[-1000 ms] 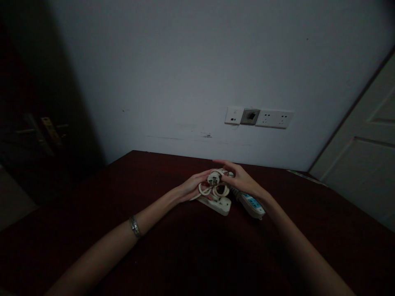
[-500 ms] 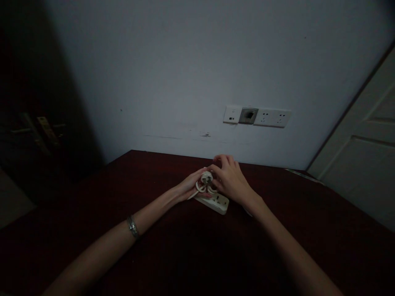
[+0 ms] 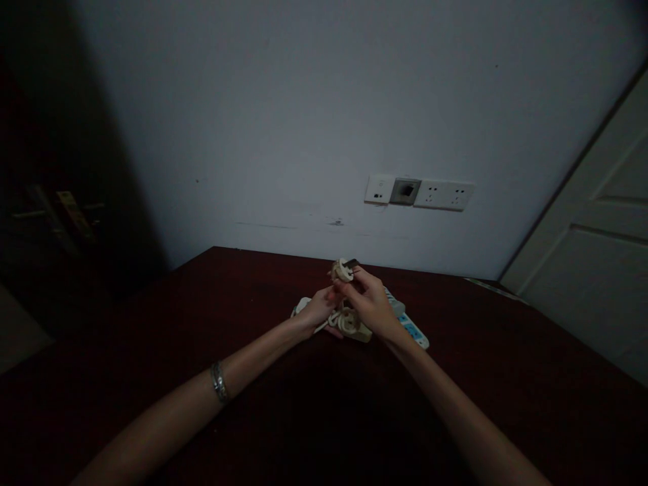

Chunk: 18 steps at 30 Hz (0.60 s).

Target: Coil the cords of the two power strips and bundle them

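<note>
My right hand [image 3: 372,300] is closed, pinching a pale plug [image 3: 345,270] with its metal prongs pointing right, above the table. My left hand [image 3: 318,309] grips a white power strip [image 3: 362,334] and the white cord [image 3: 333,319] bunched along it. A second round, pale piece [image 3: 349,322], perhaps another plug, sits over that strip between my hands; the dim light hides its details. Another power strip [image 3: 414,331], white with blue socket faces, lies on the table behind my right wrist and is partly covered by it.
The dark red table [image 3: 253,283] runs up to a pale wall, where a row of wall sockets [image 3: 444,194] is fixed. A flat strip [image 3: 496,290] lies by the table's right rear edge. Doors stand at left [image 3: 75,216] and right [image 3: 602,236].
My right hand has come down from above the strip and now pinches the plug, which is raised and turned with its prongs to the right. The blue-faced strip has come into view.
</note>
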Motion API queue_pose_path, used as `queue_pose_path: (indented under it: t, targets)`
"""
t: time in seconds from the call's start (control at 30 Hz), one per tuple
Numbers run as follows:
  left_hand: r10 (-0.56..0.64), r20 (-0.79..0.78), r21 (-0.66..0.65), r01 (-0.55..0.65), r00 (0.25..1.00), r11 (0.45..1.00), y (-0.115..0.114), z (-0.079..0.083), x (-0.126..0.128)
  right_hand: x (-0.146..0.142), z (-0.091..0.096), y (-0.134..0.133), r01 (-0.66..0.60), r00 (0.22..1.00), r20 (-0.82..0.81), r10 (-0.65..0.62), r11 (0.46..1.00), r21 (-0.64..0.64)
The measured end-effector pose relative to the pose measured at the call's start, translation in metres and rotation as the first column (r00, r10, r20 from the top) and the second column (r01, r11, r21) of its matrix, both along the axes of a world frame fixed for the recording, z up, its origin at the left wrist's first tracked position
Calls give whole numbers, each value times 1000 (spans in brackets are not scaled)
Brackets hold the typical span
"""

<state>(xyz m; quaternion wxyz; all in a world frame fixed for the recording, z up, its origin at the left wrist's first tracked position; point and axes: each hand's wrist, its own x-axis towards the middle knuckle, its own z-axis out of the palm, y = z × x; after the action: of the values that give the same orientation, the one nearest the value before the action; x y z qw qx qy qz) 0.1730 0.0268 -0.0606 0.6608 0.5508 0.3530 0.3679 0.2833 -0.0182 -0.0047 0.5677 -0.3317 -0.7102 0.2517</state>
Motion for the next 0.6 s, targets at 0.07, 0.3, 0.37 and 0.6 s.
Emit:
queue_pose_path:
  t: [0.07,0.3,0.37,0.6]
  targets:
    - [50,20,66,-51,999,997,0,3,0,0,3,2,-50,980,-199,26,992,-116]
    - [14,17,176,-17,1000,984,-5,4,5,16,12,15,-22,776,-620,-120,976,-216]
    - [32,15,289,-35,999,957,-7,0,6,19,13,17,-8,760,-638,-123,980,-199]
    - [422,-153,662,-224,894,715,-7,7,-12,21,7,23,100,750,-640,-167,985,-140]
